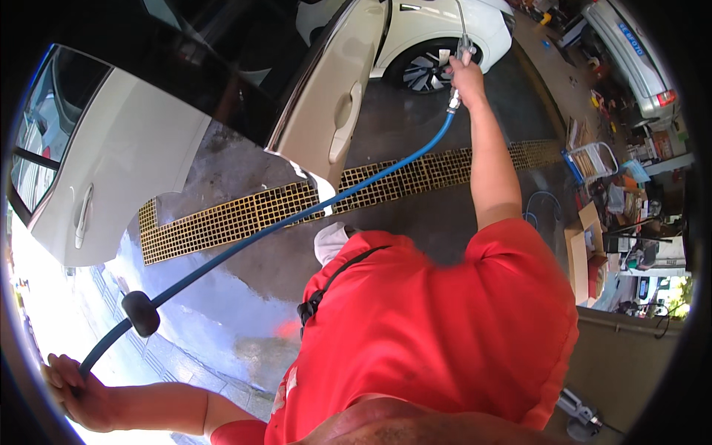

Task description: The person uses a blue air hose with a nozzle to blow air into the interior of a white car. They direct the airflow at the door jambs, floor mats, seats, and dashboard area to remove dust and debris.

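Observation:
My right hand (466, 81), arm stretched out, is closed around a metal spray gun (455, 99) with a thin wand. It is beside the front wheel (430, 70) of a white car (430, 28). From the gun a blue hose (371, 178) runs across in front of me to the lower left. There my left hand (81, 397) is closed around the hose, its fingers partly washed out by glare. A black rounded block (141, 313) sits on the hose near that hand. The car's open front door (334, 104) stands between my hands, under the hose in view.
A yellow floor grating (289, 202) crosses the wet floor. Another car door (111, 163) stands at the left. At the right are an open cardboard box (582, 241), a small step stool (593, 159), loose clutter and a silver vehicle (630, 63).

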The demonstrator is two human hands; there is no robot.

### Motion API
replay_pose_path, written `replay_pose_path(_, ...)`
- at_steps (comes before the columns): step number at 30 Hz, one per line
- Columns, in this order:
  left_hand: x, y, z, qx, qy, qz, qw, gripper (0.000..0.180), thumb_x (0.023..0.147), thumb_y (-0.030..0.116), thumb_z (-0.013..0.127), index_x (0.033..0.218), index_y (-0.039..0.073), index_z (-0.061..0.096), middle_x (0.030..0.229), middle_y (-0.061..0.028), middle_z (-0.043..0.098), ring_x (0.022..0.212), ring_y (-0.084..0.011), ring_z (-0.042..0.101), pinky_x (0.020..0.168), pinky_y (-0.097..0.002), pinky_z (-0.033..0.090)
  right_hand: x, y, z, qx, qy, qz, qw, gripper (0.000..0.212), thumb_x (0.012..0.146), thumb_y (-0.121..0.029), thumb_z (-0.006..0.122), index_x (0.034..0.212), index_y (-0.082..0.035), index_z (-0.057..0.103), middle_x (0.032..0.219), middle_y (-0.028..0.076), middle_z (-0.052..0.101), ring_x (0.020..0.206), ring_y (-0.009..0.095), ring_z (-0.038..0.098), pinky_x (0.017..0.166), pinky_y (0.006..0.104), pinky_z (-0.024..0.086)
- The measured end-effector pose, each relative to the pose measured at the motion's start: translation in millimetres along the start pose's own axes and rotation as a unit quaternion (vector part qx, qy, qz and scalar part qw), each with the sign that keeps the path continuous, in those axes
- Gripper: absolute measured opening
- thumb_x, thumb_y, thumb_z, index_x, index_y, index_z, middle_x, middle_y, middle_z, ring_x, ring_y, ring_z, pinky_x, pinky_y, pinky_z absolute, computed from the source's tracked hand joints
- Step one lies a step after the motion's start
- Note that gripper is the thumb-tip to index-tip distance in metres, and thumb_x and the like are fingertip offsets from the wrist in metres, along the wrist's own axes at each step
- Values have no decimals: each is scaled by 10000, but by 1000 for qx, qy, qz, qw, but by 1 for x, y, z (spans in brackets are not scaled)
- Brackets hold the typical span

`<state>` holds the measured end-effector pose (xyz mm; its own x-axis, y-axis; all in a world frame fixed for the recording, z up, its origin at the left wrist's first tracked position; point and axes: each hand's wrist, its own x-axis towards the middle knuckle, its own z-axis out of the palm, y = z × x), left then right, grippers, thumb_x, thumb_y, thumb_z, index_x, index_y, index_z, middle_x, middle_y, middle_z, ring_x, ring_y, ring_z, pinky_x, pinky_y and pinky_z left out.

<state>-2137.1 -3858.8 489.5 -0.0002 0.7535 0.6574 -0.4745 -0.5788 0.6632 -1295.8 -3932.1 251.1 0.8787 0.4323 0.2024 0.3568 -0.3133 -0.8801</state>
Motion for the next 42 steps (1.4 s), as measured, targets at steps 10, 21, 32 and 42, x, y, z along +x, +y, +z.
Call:
replay_pose_path(10,-37,-144,-170,-27,110,-76,991,213,809,-106,457,757,94,407,808,-47,443,636,-146,336,534,-254,290,-105,-55,10,-119,-186,108,969,354,885,-360,638,755,-32,612,507,8,462,417,117,432,417,306,331)
replay_pose_path(21,28,-335,-156,-55,-168,-255,951,166,874,-112,509,859,45,563,849,-128,546,558,-123,440,468,-202,328,-242,-111,14,-146,-199,125,961,273,876,-288,650,865,-15,647,571,15,528,457,107,473,435,295,355)
replay_pose_path(32,120,-436,-179,-172,-230,-363,886,219,838,-137,477,865,32,614,886,-150,605,555,-139,437,481,-232,328,-508,-221,80,-160,-177,298,924,198,835,-187,649,909,-4,644,781,44,634,741,138,566,694,302,452)
replay_pose_path(42,166,-433,-261,-132,-182,-378,898,218,767,-143,458,820,19,594,850,-168,605,504,-135,425,466,-241,332,-604,-230,196,-189,-237,403,864,230,842,-185,663,951,17,650,728,78,628,674,169,571,643,340,456)
